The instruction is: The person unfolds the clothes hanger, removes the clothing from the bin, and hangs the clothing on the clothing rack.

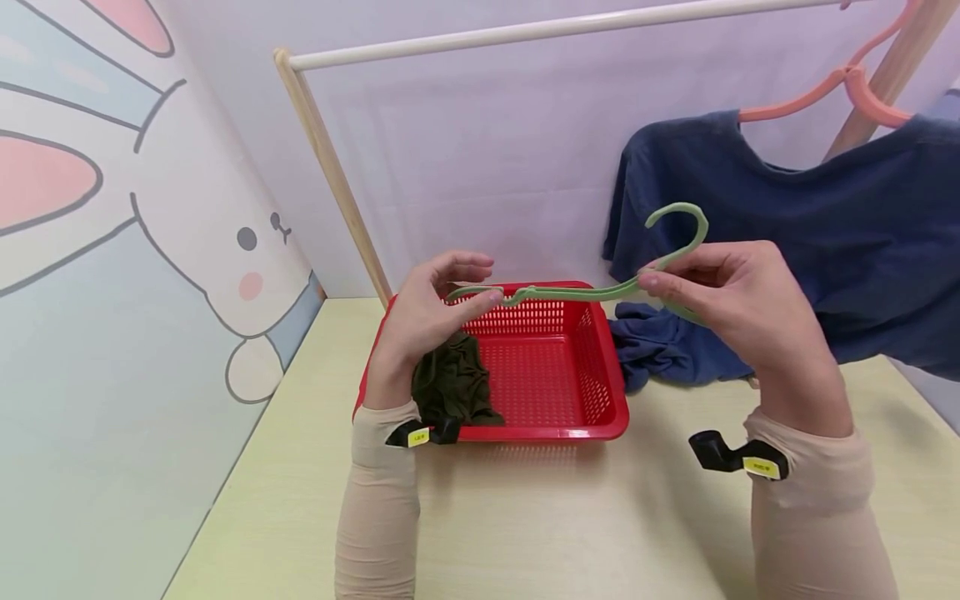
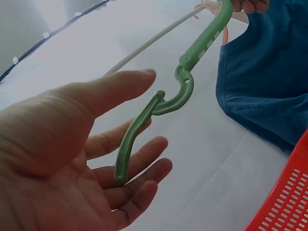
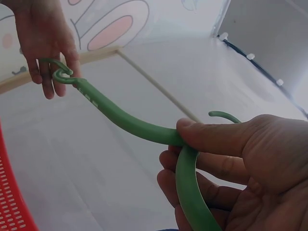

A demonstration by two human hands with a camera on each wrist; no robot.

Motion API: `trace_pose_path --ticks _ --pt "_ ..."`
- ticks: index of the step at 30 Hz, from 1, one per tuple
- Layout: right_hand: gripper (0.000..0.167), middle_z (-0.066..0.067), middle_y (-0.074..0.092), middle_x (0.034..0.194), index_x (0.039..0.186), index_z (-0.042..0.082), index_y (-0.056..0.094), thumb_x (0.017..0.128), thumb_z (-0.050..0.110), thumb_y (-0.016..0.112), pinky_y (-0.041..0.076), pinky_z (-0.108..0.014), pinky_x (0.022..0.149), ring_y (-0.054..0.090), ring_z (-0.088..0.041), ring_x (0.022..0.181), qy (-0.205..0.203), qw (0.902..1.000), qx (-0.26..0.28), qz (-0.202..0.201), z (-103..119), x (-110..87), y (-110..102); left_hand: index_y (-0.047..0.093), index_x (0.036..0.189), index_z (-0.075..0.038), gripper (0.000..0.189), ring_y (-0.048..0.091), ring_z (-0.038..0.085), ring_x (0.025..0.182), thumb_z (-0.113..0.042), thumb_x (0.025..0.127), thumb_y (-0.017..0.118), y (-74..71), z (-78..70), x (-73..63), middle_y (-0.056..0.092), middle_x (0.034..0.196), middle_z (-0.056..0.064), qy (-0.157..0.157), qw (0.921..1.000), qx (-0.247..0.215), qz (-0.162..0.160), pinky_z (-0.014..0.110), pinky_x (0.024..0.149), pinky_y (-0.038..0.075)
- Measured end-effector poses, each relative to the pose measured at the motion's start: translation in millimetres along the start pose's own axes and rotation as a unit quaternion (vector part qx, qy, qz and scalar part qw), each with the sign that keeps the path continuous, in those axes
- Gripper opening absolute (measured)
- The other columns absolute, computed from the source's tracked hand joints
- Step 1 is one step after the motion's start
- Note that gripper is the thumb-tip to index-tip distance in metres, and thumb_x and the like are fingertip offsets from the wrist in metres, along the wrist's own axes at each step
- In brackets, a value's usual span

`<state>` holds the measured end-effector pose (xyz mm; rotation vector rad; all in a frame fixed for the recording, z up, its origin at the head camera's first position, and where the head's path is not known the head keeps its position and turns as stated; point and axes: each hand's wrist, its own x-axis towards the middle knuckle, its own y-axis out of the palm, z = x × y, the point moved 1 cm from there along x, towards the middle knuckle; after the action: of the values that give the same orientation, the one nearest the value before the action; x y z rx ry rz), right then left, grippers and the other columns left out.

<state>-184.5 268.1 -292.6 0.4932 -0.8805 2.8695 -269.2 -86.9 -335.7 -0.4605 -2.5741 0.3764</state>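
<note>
A green clothes hanger (image 1: 573, 293) is held above a red basket (image 1: 615, 429), its hook up at the right in the head view. My right hand (image 1: 761, 304) pinches it between thumb and fingers just under the hook, at the joint of the two arms (image 3: 139, 126). Around the hanger's far end, with its small curved notch (image 2: 185, 96), my left hand (image 2: 62, 139) is spread. The left thumb and fingers are apart, with the green tip between them, over the palm in the left wrist view. Dark green cloth (image 1: 453, 383) lies bunched in the basket's left side.
A rack's white bar (image 1: 525, 33) crosses the back on wooden posts (image 1: 330, 167). At right a navy shirt (image 1: 712, 192) hangs on a pink hanger (image 1: 798, 104). Blue cloth (image 1: 660, 346) lies crumpled on the table (image 1: 540, 533) beside the basket. A rabbit-printed wall (image 1: 112, 375) stands left.
</note>
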Motion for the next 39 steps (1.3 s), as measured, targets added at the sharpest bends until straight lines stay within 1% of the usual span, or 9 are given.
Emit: trace_pose_path --ticks 4,7,10,17,19,25,31,34,39 --pt "0.029 0.005 0.083 0.095 0.122 0.017 0.087 0.099 0.034 0.088 0.056 -0.027 0.068 0.069 -0.023 0.085 0.002 0.9998 -0.011 -0.013 -2 -0.5 -6 0.073 0.139 -0.012 0.045 0.07 0.023 0.124 -0.016 0.097 0.086 -1.6 -0.8 1.4 0.075 0.135 0.007 0.025 0.9993 0.001 -0.028 0.048 0.106 0.056" --pt "0.029 0.006 0.082 0.096 0.122 0.015 0.087 0.099 0.032 0.088 0.056 -0.024 0.069 0.069 -0.022 0.086 -0.004 0.9997 -0.013 -0.022 -5 -0.9 -10 0.073 0.14 -0.012 0.045 0.071 0.022 0.123 -0.017 0.097 0.086 -2.4 -1.3 0.9 0.076 0.134 0.006 0.03 0.9984 -0.002 -0.049 0.044 0.103 0.056" --pt "0.027 0.006 0.082 0.097 0.122 0.013 0.087 0.1 0.029 0.088 0.056 -0.022 0.07 0.07 -0.019 0.087 -0.01 0.9995 -0.007 -0.029 -8 -1.5 -12 0.073 0.14 -0.014 0.045 0.071 0.021 0.122 -0.019 0.097 0.086 -3.9 -1.1 -1.7 0.076 0.132 0.005 0.027 0.9974 -0.004 -0.066 0.046 0.104 0.056" --pt "0.031 0.01 0.083 0.097 0.124 0.013 0.086 0.099 0.029 0.089 0.054 -0.021 0.071 0.069 -0.014 0.091 0.01 0.999 0.009 -0.043 -11 -1.9 -19 0.072 0.141 -0.014 0.046 0.07 0.033 0.123 -0.021 0.098 0.086 -11.3 -3.0 -8.4 0.075 0.131 0.005 0.019 0.9964 0.006 -0.082 0.045 0.102 0.056" --pt "0.032 0.011 0.083 0.098 0.126 0.013 0.086 0.099 0.03 0.089 0.053 -0.021 0.073 0.069 -0.014 0.093 0.02 0.9987 0.009 -0.046 -11 -2.6 -22 0.072 0.141 -0.014 0.046 0.07 0.026 0.121 -0.022 0.098 0.086 -12.8 -5.5 -10.4 0.075 0.132 0.004 0.018 0.9961 0.016 -0.085 0.044 0.102 0.057" --pt "0.037 0.018 0.081 0.096 0.128 0.014 0.085 0.098 0.035 0.088 0.052 -0.02 0.075 0.067 -0.012 0.096 0.038 0.9975 -0.003 -0.059 -12 -4.2 -24 0.073 0.14 -0.013 0.044 0.07 0.023 0.121 -0.025 0.099 0.086 -15.2 -14.1 -26.8 0.075 0.131 0.003 0.011 0.9939 0.05 -0.098 0.049 0.104 0.058" --pt "0.038 0.02 0.08 0.095 0.128 0.013 0.085 0.098 0.035 0.089 0.052 -0.018 0.075 0.068 -0.011 0.095 0.038 0.9969 -0.002 -0.068 -12 -4.3 -25 0.073 0.142 -0.017 0.048 0.069 0.025 0.124 -0.034 0.099 0.086 -18.8 -18.4 -55.1 0.075 0.133 0.0 -0.038 0.9856 0.108 -0.124 0.05 0.107 0.056" --pt "0.039 0.019 0.08 0.096 0.128 0.014 0.085 0.097 0.038 0.089 0.051 -0.019 0.075 0.067 -0.012 0.095 0.04 0.997 -0.001 -0.066 -13 -4.4 -25 0.071 0.144 -0.015 0.053 0.067 0.024 0.125 -0.037 0.099 0.087 -22.7 -16.7 -67.0 0.074 0.134 0.002 -0.08 0.9788 0.136 -0.131 0.051 0.107 0.056" --pt "0.041 0.016 0.08 0.098 0.129 0.015 0.085 0.097 0.04 0.089 0.051 -0.02 0.075 0.066 -0.015 0.096 0.046 0.9968 -0.004 -0.066 -12 -6.4 -26 0.068 0.147 -0.011 0.062 0.065 0.034 0.128 -0.041 0.097 0.089 -32.4 -13.2 -77.3 0.072 0.137 0.012 -0.154 0.9659 0.169 -0.121 0.053 0.105 0.057"
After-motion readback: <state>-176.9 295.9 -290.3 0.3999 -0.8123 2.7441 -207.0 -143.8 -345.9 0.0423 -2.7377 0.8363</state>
